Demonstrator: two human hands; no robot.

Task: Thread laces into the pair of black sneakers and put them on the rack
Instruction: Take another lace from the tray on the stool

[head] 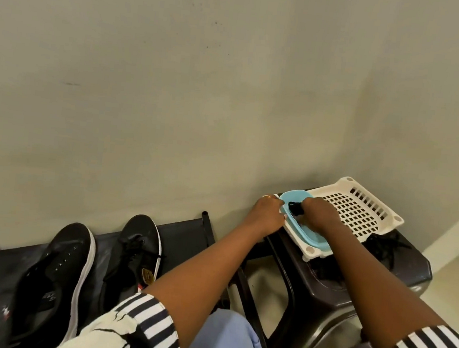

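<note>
Wall (pixel 203 86) fills the upper frame; nothing on it but scuffs.

Rack (pixel 188 230), low, dark, stands against the wall at lower left. Both sneakers sit on it side by side, toes to the wall. Left sneaker (pixel 59 272): eyelets show as bare dots, no lace seen. Right sneaker (pixel 135 251): a lace (pixel 134 244) runs through at least part of its eyelets.

Stool (pixel 352 286), dark plastic, stands right of the rack. On it sits a white basket (pixel 360 213) with a perforated floor; a blue tub (pixel 296 225) lies in the basket's near end. More black laces (pixel 385 247) lie loose on the stool just beside the basket.

We reach with both hands to the tub. Left hand (pixel 268 213) grips its near rim, fingers curled over the edge. Right hand (pixel 319 213) is inside the tub, fingers closed on a small black bundle (pixel 295 207), probably a rolled lace; we cannot confirm.

Step, as we judge it: fetching a lace for the bare left sneaker. Next move calls for lifting the bundle out, uncoiling it, finding a tip, then bringing that shoe to the lap.

Writing: a pale mark on the left sneaker's insole and a tag on the right, neither legible.
</note>
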